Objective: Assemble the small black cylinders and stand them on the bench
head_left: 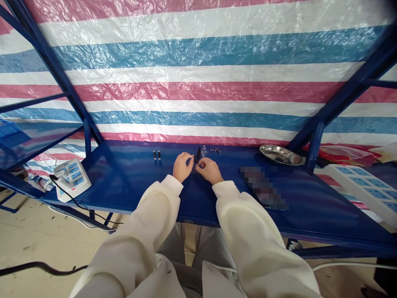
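Both my hands rest close together on the blue shelf (130, 182), in white sleeves. My left hand (182, 165) is closed in a pinch, fingertips toward a small dark upright piece (198, 155). My right hand (209, 169) is also curled in a pinch just right of that piece; what either pinches is too small to name. Two small dark cylinders (156, 155) stand to the left of my left hand. Several tiny dark and clear parts (212, 150) lie just behind my hands.
A round metal dish (281, 155) sits at the back right near a blue upright post (313, 153). A white power strip (72, 177) with a black cable lies at the shelf's left end. A striped tarp hangs behind. A blurred flat patch (263, 188) lies right of my right hand.
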A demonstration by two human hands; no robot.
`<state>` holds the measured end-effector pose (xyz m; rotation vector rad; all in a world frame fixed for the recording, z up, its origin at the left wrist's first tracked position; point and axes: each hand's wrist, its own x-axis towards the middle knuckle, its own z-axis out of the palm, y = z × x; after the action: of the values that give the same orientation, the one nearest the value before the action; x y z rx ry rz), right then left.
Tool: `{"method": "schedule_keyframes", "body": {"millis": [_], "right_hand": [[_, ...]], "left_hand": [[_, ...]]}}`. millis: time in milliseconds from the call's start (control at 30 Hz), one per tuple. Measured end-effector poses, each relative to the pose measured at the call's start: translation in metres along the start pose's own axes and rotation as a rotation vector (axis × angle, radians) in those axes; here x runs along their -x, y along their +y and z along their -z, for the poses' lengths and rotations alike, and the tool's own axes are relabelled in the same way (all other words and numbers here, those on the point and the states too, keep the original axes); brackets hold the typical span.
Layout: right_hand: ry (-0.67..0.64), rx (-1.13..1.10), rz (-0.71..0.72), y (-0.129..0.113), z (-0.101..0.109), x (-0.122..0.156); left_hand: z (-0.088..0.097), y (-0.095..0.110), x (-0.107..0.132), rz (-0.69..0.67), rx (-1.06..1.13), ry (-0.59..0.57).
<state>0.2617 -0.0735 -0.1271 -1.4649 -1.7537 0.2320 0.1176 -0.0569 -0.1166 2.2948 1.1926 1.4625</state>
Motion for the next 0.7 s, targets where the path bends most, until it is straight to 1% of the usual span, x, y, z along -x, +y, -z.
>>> {"method": "schedule_keyframes", "body": {"millis": [133, 233, 533, 600, 700], "right_hand": [[-0.032, -0.005, 0.023, -0.0009, 0.0009, 0.0005], [-0.051, -0.017, 0.042, -0.0008, 0.0008, 0.0009], [-0.088, -0.028, 0.088, 0.0018, -0.0002, 0.0012], [-0.088, -0.018, 0.082, 0.0023, -0.0001, 0.0011], [-0.091, 0.003, 0.076, 0.0032, 0.0001, 0.001]], "left_hand": [[-0.0001, -0.0015, -0.0017, 0.067, 0.067, 0.054], [-0.0002, -0.0024, -0.0023, 0.127, 0.098, 0.069], [-0.0013, -0.0039, -0.0038, 0.335, 0.258, 0.03], [-0.0005, -0.0031, -0.004, 0.319, 0.254, -0.003], [0.0028, -0.0013, -0.0049, 0.231, 0.188, -0.076]]}}
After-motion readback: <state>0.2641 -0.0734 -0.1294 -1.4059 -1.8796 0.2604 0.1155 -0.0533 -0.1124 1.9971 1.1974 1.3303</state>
